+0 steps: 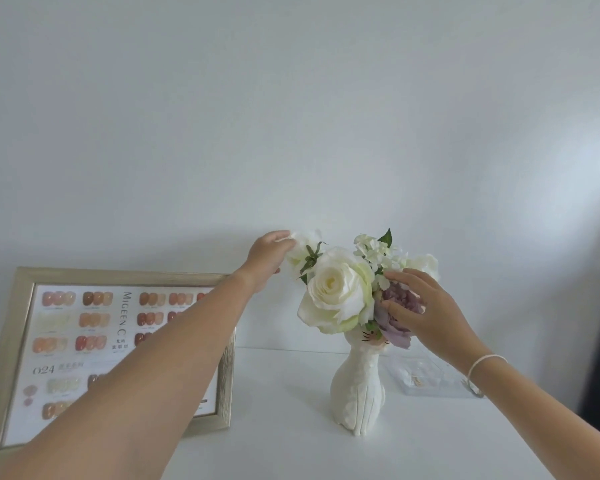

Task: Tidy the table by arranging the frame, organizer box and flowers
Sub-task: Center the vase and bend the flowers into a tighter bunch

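I have both hands up in the flowers (340, 289), which stand in a white vase (355, 393) on the counter (291, 445). My left hand (269, 259) pinches a white petal at the far left of the bunch, fingertips closed on it, I judge to tease that bloom outward. My right hand (420, 308) rests with spread fingers against the purple bloom (400, 315), not clenched round anything, most likely steadying that side while the other pulls. The big white rose (336, 289) sits between my two grips.

The frame (18, 341) leans upright against the wall, well left of my left grip and partly behind that forearm, so it reads as already placed for display. The clear organizer box (426, 375) lies flat on the counter just below my right wrist, behind the vase.

On the frame's sheet of nail colour samples I read "MIGEN.C" down the middle and "024" lower left; the smaller characters are too fine to make out. A small cat-face drawing marks the vase's neck.
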Motion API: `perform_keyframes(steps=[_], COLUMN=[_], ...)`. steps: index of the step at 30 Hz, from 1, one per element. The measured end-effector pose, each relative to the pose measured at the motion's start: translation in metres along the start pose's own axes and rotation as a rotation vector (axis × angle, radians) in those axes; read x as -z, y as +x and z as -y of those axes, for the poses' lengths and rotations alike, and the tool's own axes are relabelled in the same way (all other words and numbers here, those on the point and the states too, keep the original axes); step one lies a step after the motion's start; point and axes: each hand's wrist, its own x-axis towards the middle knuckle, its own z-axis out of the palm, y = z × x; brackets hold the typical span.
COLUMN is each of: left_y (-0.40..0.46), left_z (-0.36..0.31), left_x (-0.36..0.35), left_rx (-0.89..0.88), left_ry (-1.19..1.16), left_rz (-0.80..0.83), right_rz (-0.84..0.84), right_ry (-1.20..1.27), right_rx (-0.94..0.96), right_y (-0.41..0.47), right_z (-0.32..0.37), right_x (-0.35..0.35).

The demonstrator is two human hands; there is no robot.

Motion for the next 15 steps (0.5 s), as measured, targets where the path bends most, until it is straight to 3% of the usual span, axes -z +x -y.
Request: perform_keyframes(steps=[3,9,15], left_y=[0.01,0.026,0.041], left_z=[0.003,0.016,0.029], left_x=[-0.001,-0.012,-0.019], left_rx=[0.023,0.153,0.236], left_ry=[0.001,0.001,-0.193], left_rz=[-0.017,0.139,0.129], right_rz=[0.0,-0.015,-0.011], right_ry=[0.022,0.069,0.1], right_rx=[0.012,0.017,0.031], right_y=[0.001,0.002,0.003], right_z=[-0.001,-0.01,-0.014], right_x=[0.0,0.001,0.002])
